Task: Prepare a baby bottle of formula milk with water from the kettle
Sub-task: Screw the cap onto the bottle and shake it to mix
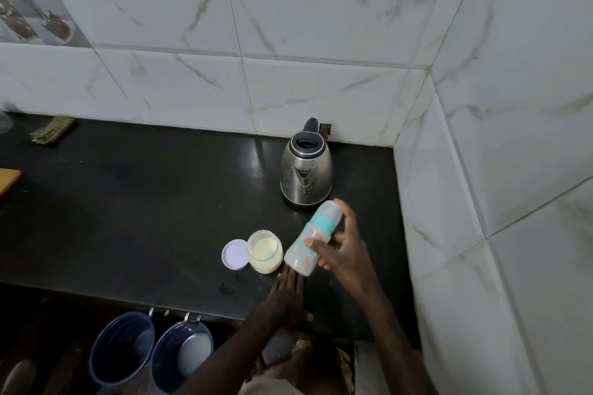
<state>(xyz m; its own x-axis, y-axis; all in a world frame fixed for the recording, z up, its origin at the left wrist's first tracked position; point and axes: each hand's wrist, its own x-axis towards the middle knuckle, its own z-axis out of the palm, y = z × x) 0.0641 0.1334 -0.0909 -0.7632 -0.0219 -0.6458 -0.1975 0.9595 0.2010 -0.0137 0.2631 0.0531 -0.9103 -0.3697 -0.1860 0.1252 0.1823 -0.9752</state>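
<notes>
The right hand (345,255) grips the tilted baby bottle (322,223); left hand (287,295) lies flat, fingers straight, just below its base.

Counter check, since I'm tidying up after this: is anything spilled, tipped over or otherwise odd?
No clear spill on the counter, only a faint smudge near its front edge. The jar stands open, its lid lying beside it. The bottle is tilted, but the right hand grips it.
</notes>
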